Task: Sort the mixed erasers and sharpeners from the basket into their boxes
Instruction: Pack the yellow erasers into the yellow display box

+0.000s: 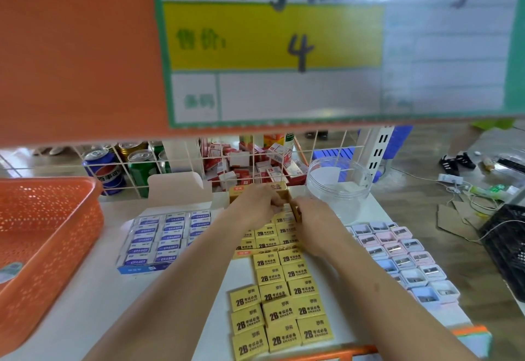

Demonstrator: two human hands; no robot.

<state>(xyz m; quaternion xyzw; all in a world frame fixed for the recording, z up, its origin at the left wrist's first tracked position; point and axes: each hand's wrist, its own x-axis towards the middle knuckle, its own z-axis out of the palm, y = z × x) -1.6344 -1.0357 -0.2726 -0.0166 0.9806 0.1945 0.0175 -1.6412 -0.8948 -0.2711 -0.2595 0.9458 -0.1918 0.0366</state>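
Loose yellow 2B erasers (279,315) lie flat in rows on the surface (147,304), long axes left-right, print facing the person. The rows run away toward the yellow box (265,242). Both grips meet at the box's far end. Right grip (311,218) pinches an on-edge eraser (295,210), long axis roughly front-back. Left grip (257,204) curls against it, grasp cannot be told. Loose rows sit back of both grips, right arm nearer, judging by the top row.

The white table (113,304) bears an orange basket (51,218), blue eraser box (142,269), yellow eraser box (255,252), loose yellow erasers (279,315), sharpeners (403,261), clear jar (338,187)
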